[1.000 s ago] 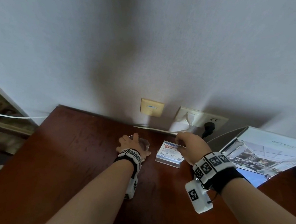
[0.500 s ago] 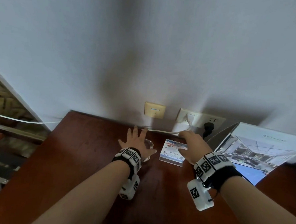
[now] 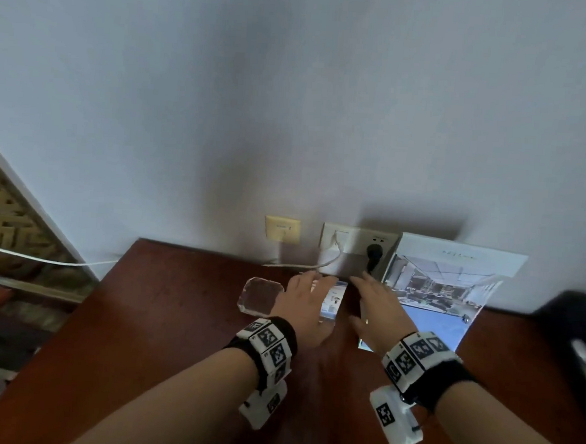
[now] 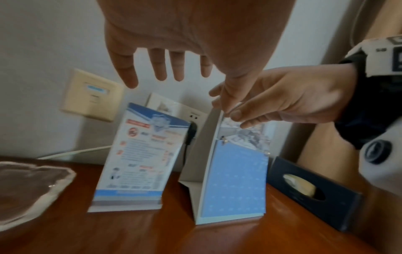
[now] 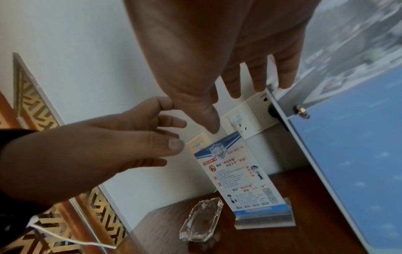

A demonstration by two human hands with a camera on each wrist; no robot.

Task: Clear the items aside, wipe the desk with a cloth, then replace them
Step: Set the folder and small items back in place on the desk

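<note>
A clear glass ashtray (image 3: 261,295) (image 5: 202,221) lies on the dark wooden desk (image 3: 174,352), just left of my left hand (image 3: 309,291). That hand hovers with fingers spread above a small acrylic sign card (image 3: 335,298) (image 4: 139,154) and holds nothing. My right hand (image 3: 372,298) (image 5: 250,77) has straight fingers, their tips at the left edge of a large standing display board (image 3: 442,289) (image 4: 234,180). I cannot tell whether the thumb touches that edge. No cloth is in view.
A dark blue tissue box (image 4: 313,194) sits right of the board. On the wall behind are a beige socket plate (image 3: 282,228) and a white outlet (image 3: 352,241) with a black plug. A white cable (image 3: 42,258) runs off left. The desk's left edge is near the ashtray.
My left hand has let go of the ashtray and moved right over the small sign. My right hand has left the sign and gone to the board's edge.
</note>
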